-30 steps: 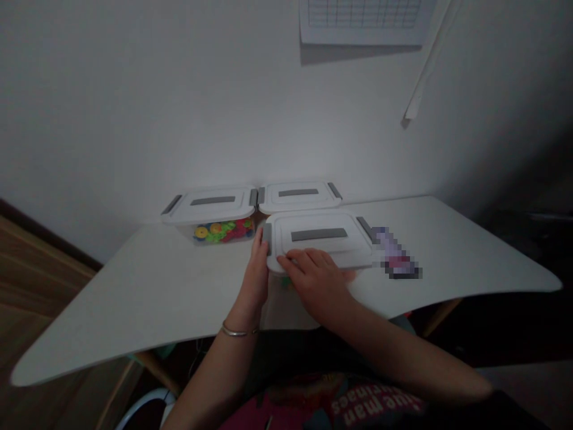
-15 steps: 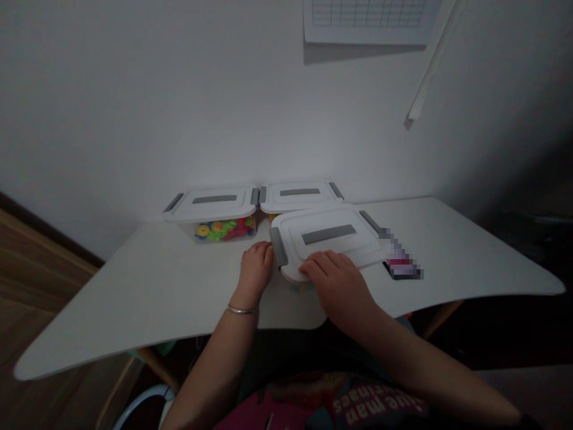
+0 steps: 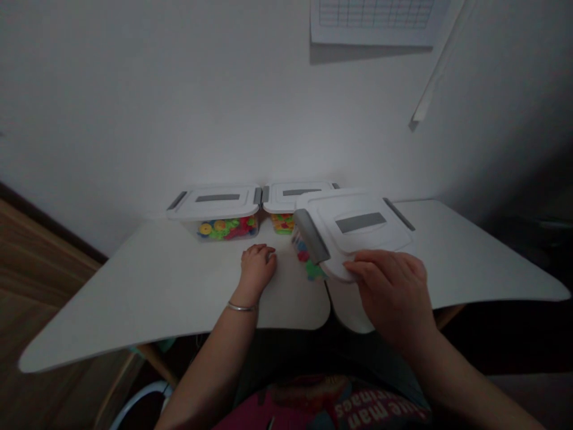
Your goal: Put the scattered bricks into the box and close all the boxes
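My right hand [image 3: 394,289] is closed on the near rim of a clear plastic storage box [image 3: 308,260] with a white lid [image 3: 364,239] and grey clips. The box is tilted, and colourful pieces show through its left end. Whether its base touches the table cannot be seen. On the tabletop to the left lies my left hand [image 3: 258,269], fingers loosely bent and apart, holding nothing. It has a silver bangle [image 3: 242,308] at the wrist and is apart from the box.
Two more lidded boxes, one at the left [image 3: 215,206] and one in the middle [image 3: 286,206], stand against the wall with colourful pieces inside. The white table [image 3: 179,286] has a seam near its front middle. A printed sheet [image 3: 371,27] hangs above.
My right hand has moved the box to the right and tipped it, with its left end raised. The phone beside it is now hidden. My left hand has stayed nearly in place, now clear of the box.
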`<control>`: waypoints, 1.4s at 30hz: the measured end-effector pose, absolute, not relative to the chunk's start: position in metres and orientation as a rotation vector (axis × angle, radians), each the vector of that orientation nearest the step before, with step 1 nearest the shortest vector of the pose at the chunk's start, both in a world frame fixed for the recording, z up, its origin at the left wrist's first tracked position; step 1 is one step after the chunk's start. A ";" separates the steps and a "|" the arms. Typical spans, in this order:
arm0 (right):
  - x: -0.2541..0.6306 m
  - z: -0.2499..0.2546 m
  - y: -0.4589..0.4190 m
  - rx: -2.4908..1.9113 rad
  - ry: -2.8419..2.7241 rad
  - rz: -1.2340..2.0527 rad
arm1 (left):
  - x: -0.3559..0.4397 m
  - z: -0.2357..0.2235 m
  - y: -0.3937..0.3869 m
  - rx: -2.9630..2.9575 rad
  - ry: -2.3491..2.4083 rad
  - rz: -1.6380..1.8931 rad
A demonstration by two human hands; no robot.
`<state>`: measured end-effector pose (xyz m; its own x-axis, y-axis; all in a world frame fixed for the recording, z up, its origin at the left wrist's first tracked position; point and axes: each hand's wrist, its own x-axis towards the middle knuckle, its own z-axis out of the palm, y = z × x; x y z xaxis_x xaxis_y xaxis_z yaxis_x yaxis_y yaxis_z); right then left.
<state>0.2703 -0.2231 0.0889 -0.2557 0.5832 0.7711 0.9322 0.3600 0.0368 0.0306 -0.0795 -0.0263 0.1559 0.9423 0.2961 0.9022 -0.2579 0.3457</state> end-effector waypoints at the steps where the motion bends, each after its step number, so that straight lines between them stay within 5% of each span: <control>1: 0.274 0.091 -0.223 -1.324 -1.927 -0.704 | 0.030 -0.027 -0.079 2.313 1.865 0.711; 16: 0.355 0.064 -0.149 -1.594 -1.584 -0.968 | 0.026 -0.032 -0.079 2.309 1.853 0.682; 42: 0.394 0.018 -0.040 -1.870 -1.593 -0.600 | 0.028 -0.026 -0.082 2.334 1.893 0.587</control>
<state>0.3944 -0.0404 0.0176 0.1759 0.7104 0.6815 0.9834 -0.0962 -0.1536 0.0282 -0.0821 -0.0264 0.1636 0.9563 0.2425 0.9257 -0.2338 0.2974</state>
